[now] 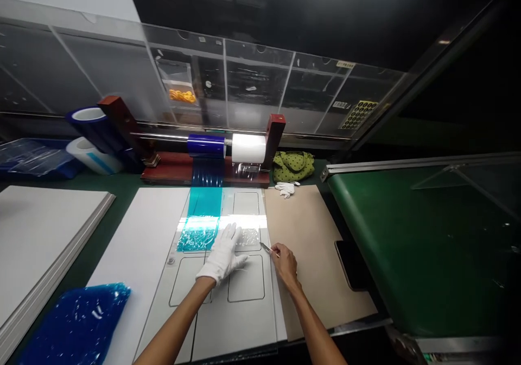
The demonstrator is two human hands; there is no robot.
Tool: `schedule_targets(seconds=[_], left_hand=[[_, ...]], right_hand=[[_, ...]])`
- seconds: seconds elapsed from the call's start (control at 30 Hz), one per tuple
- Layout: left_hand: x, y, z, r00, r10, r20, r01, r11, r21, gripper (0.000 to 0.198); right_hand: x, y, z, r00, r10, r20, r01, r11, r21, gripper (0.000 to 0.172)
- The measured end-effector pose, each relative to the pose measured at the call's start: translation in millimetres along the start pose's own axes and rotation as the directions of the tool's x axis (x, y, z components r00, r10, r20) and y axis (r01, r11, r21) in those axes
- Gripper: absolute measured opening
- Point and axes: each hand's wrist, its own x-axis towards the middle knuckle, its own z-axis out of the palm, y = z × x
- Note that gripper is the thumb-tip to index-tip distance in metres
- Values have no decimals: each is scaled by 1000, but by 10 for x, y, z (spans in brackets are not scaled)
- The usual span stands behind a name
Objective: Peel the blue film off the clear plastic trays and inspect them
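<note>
Gloved left hand (223, 255) pressing flat on clear film (248, 238), fingers spread apart, just right of blue film strip (201, 218). Strip's long axis running away from body to blue roll (205, 145), across grey panel (240, 310). Bare right hand (286, 267), fingers pinched on craft knife (265, 247), tip just right of clear film, right hand on far side of film from strip.

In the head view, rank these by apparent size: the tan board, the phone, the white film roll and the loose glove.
1. Tan board
2. Black phone and white film roll: they look alike, and nearness to the camera makes ranking them unsure
3. Loose white glove
</note>
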Motion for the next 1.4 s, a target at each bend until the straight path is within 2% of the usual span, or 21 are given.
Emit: schedule_targets(seconds=[0.13, 0.27, 0.43, 0.5, 0.57, 0.7, 0.83, 0.93, 1.03, 1.17, 1.27, 1.4], left_hand=[[193, 16, 89, 997, 41, 66, -44, 998, 42, 89], [266, 1, 124, 996, 90, -4, -89, 990, 111, 86], [345, -65, 125, 978, 185, -93, -170, 975, 146, 45], [349, -81, 127, 967, 226, -115, -208, 967, 150, 40], [290, -59, 122, 954, 264, -142, -243, 958, 153, 40], [-60, 110, 81, 917, 332, -221, -304, 941, 152, 50], [-574, 326, 75, 871, 382, -309, -345, 923, 170, 61], [-946, 437, 150, 837, 418, -352, -351, 905, 240, 66], [-1296, 508, 264, 805, 459, -376, -352, 880, 319, 60], [-1723, 568, 408, 820, 455, -347, -347, 877, 332, 46], [-1947, 569, 529, 814, 467, -345, -358, 872, 335, 49], [-2069, 523, 703, 817, 476, -325, -351, 859, 373, 50]], right_hand=[[125, 25, 54, 998, -29, 52, 27, 998, 48, 14], [176, 45, 51, 995, -37, 95, 18, 981, 193, 14], [181, 63, -17, 981, -21, 192, -55, 923, 382, 19], [176, 111, -56, 985, -5, 170, -60, 926, 373, 21], [163, 208, -107, 997, 21, 79, -45, 947, 317, 22], [83, 488, -248, 986, 53, -159, -25, 984, 175, 30], [-113, 655, -371, 960, 57, -273, -29, 994, 106, 37], [-322, 648, -405, 948, 66, -310, -43, 996, 78, 38], [-549, 610, -391, 946, 76, -314, -53, 995, 79, 34], [-818, 610, -348, 941, 68, -331, -42, 996, 85, 30], [-975, 634, -330, 939, 73, -336, -45, 995, 92, 29], [-1133, 655, -340, 935, 80, -346, -42, 993, 115, 31]])
